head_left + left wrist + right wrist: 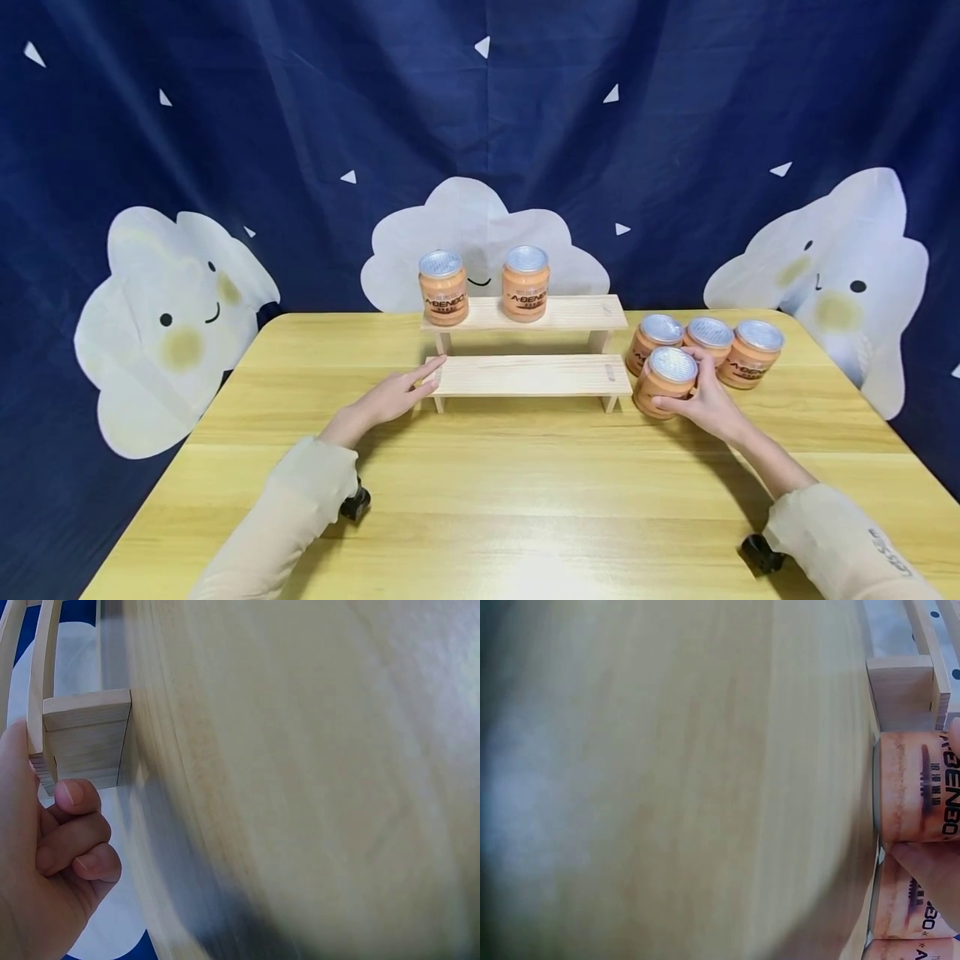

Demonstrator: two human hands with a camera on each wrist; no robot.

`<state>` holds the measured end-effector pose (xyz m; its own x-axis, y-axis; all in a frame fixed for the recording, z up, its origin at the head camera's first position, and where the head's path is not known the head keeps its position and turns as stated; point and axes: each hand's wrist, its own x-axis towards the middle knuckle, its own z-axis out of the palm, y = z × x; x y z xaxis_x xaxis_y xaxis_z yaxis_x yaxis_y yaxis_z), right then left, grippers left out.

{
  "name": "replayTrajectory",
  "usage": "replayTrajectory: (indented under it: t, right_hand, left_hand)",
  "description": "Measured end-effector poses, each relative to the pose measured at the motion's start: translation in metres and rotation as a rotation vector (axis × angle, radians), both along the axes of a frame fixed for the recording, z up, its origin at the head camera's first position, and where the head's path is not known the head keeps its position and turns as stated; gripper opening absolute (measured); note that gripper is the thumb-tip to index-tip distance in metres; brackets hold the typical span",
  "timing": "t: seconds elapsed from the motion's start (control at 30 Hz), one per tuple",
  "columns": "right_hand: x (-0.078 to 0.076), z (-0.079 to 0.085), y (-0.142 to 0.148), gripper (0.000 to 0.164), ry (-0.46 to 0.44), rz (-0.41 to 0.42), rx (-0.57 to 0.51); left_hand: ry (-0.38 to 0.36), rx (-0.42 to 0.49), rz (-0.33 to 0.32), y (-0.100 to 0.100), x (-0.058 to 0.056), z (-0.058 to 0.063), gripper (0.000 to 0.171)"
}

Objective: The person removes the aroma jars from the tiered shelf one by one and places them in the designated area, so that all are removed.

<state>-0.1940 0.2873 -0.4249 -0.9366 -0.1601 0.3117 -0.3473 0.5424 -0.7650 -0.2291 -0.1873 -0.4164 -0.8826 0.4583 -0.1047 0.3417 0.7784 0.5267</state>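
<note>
My right hand (708, 400) grips an orange jar (662, 392) with a silver lid, thumb on its near side and fingers behind. The jar stands by the right end of the two-tier wooden rack, in front of other jars. In the right wrist view this jar (911, 787) is cut off by the frame edge. My left hand (393, 396) holds the left end of the rack's lower shelf (525, 377). In the left wrist view, some fingers (79, 844) are curled beside the shelf end. Two matching jars, a left one (444, 296) and a right one (526, 292), stand on the upper shelf (581, 312).
Three more jars stand behind the gripped one: a left jar (654, 337), a middle jar (712, 337) and a right jar (752, 358). The wooden table (487, 483) reaches back to a dark blue curtain (300, 167) with white clouds.
</note>
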Motion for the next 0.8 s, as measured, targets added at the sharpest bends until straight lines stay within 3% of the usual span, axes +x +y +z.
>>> replayTrajectory:
  t: [0.5, 0.8]
  right_hand:
    - [0.0002, 0.001, 0.0012, 0.083, 0.017, 0.036, 0.002]
    - [0.0023, 0.0026, -0.0001, 0.084, 0.019, -0.003, 0.028]
  left_hand:
    - [0.014, 0.014, -0.022, 0.0007, -0.0003, 0.0, 0.058]
    - [0.014, 0.017, -0.019, 0.0002, -0.0014, 0.0002, 0.057]
